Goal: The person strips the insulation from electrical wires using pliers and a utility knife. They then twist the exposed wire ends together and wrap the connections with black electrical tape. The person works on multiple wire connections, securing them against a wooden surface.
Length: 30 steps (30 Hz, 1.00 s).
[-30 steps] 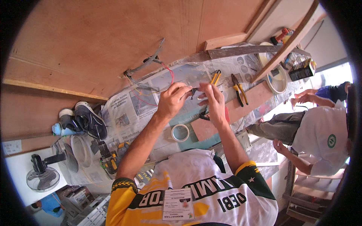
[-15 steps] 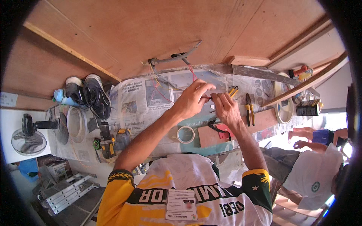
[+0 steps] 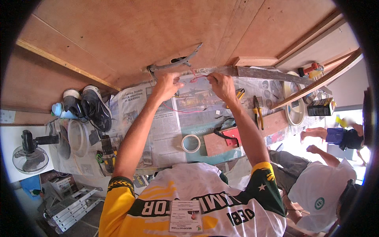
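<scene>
**Fingers [image 3: 213, 78] pinching red wire [image 3: 194, 80]**

Right hand [image 3: 224, 88] is gripping the wire's looped length, thumb against fingertips. Left hand [image 3: 167, 87] is hovering opposite, fingers curled; cannot tell if anything is in them. Wire is running down near the grey cable [image 3: 179, 63] at the wooden wall [image 3: 98, 35]. Yellow-handled pliers [image 3: 258, 112] are lying rightward.

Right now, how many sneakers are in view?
2, both on the left: one sneaker beside the blue bottle, and a second sneaker just right of it. Any others hidden behind things wouldn't show.
</scene>
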Each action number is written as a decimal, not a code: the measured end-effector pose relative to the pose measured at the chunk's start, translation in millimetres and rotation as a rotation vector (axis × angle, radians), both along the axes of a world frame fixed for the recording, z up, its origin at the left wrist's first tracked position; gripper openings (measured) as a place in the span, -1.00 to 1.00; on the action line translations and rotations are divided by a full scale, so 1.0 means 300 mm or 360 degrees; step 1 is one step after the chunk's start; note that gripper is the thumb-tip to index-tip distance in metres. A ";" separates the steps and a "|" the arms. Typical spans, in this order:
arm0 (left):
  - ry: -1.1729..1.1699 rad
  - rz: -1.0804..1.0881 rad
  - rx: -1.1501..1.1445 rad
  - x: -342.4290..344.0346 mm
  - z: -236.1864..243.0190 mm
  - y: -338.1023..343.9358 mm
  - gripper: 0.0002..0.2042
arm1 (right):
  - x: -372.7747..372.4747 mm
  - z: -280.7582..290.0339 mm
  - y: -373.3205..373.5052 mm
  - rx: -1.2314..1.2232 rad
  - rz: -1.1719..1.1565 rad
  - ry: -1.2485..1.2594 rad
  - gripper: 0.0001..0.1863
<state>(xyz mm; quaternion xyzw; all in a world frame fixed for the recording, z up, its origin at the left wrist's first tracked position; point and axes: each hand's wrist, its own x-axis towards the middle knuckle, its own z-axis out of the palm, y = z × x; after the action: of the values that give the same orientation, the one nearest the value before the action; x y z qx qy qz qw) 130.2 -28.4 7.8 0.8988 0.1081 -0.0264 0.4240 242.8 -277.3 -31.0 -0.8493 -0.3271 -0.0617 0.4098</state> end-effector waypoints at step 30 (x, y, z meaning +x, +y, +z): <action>-0.0239 -0.0426 -0.0331 0.228 -0.214 -0.050 -0.75 | -0.020 -0.216 0.148 0.1674 0.0085 0.3117 -0.77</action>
<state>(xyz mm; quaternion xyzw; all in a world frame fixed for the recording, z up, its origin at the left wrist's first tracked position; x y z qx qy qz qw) 198.7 -43.4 -56.5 0.8559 -0.0476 -0.0265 0.5142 236.7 -232.8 -95.8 -0.2441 0.1865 0.5133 0.8013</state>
